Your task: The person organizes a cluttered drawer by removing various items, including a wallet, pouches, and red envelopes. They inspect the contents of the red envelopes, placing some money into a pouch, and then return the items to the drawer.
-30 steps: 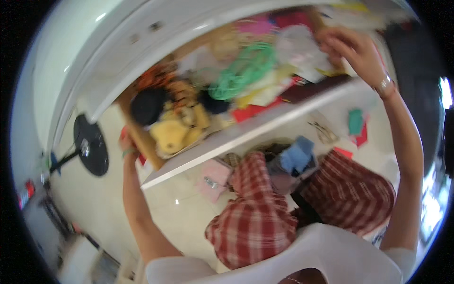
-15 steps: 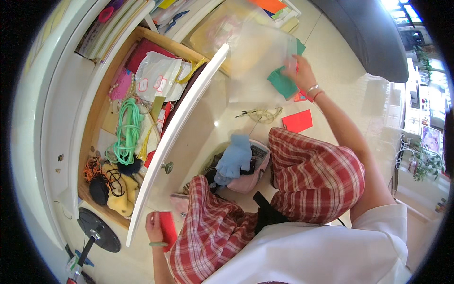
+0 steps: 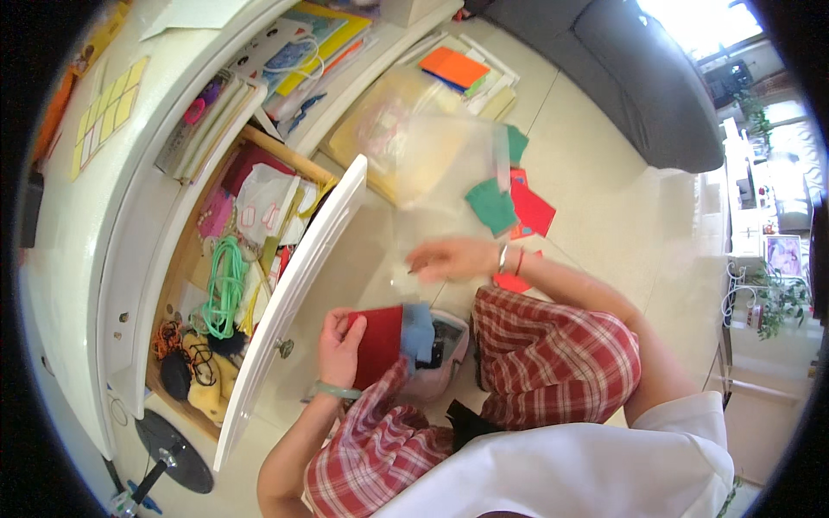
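Note:
My left hand (image 3: 338,350) grips a dark red envelope (image 3: 377,341), thumb on its face. It is held up beside my left knee, in front of the open drawer. The envelope partly covers a light blue glove (image 3: 419,332), which lies on a pink bag (image 3: 449,380) between my knees. My right hand (image 3: 453,259) is stretched over the floor beyond the bag. Its fingers are smeared by motion, so I cannot make out anything in them. Past it lie a translucent plastic sheet (image 3: 445,160), green paper pieces (image 3: 490,205) and red envelopes (image 3: 534,210).
The pulled-out drawer, with its white front (image 3: 294,302), stands at my left. Inside are a mint-green cord bundle (image 3: 226,285), a white plastic bag (image 3: 257,207) and a yellow plush item (image 3: 205,384). A dark sofa (image 3: 604,78) is at the back right; a black round base (image 3: 177,449) stands lower left.
My left hand has risen from low beside my leg, bringing a red envelope up over the pink bag. My right hand has left the green paper and plastic sheet and moved nearer, to the left.

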The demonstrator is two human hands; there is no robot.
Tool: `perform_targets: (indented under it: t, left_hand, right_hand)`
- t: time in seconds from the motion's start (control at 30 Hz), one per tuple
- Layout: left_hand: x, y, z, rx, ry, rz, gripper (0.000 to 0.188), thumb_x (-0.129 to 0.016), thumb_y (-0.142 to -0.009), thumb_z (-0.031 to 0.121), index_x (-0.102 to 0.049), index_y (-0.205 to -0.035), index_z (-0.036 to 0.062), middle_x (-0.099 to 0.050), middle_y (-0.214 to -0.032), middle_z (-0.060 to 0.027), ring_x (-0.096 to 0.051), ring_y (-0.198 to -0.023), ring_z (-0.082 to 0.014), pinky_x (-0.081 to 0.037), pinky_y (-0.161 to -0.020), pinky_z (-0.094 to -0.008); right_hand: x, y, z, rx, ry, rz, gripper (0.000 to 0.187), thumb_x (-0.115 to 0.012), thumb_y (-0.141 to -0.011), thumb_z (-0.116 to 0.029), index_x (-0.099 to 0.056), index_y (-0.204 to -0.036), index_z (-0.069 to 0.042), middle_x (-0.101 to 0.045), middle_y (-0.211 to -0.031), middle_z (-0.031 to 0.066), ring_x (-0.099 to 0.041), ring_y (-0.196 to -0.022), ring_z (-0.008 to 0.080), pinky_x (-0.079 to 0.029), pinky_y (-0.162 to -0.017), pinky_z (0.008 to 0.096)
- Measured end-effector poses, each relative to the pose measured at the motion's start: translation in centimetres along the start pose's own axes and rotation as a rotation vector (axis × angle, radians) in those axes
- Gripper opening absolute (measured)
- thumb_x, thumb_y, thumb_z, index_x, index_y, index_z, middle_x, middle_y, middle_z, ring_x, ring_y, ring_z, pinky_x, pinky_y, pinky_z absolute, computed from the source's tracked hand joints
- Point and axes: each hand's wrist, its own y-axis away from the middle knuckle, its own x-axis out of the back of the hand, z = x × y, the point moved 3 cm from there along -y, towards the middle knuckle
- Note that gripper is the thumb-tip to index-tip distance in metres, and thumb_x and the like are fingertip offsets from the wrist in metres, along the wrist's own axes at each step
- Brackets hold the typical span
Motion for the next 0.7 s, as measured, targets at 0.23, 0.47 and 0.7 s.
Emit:
perform_targets:
  t: [0.23, 0.47, 0.7]
  left_hand:
    - [-6.9, -3.9, 2.8, -0.01, 0.431, 0.116, 0.048, -0.056, -0.095, 0.006, -0.036, -0.138, 0.0123, -0.056, -0.119, -0.0099, -0.057, -0.105, -0.0166, -0.051, -0.083, -0.029]
    - [-4.1, -2.0, 2.2, -0.445, -0.811, -0.004, 0.092, -0.079, -0.073, 0.017, -0.027, -0.148, 0.0095, -0.034, -0.146, -0.0173, -0.036, -0.134, -0.0329, -0.028, -0.111, -0.0516]
    - [-9.3, -1.4, 5.0, -0.686, -1.205, -0.23, 0.11, -0.087, -0.056, 0.03, -0.029, -0.147, 0.005, -0.045, -0.133, -0.0201, -0.043, -0.122, -0.0385, -0.032, -0.104, -0.0495]
  right_hand:
    - [-3.3, 2.2, 2.7, -0.283, -0.053, 0.102, 0.05, -0.075, -0.08, -0.042, -0.066, -0.111, -0.004, -0.071, -0.096, 0.009, -0.063, -0.086, 0.0144, -0.049, -0.079, 0.0307]
    - [0.8, 1.7, -3.4, -0.206, 0.479, 0.217, 0.046, -0.073, -0.076, -0.034, -0.064, -0.111, -0.005, -0.067, -0.099, 0.0207, -0.063, -0.094, 0.0365, -0.049, -0.083, 0.0437]
    - [-0.2, 0.6, -5.8, -0.005, 0.427, 0.006, 0.052, -0.072, -0.077, -0.028, -0.058, -0.122, -0.006, -0.064, -0.11, 0.0221, -0.062, -0.099, 0.0362, -0.048, -0.088, 0.0411]
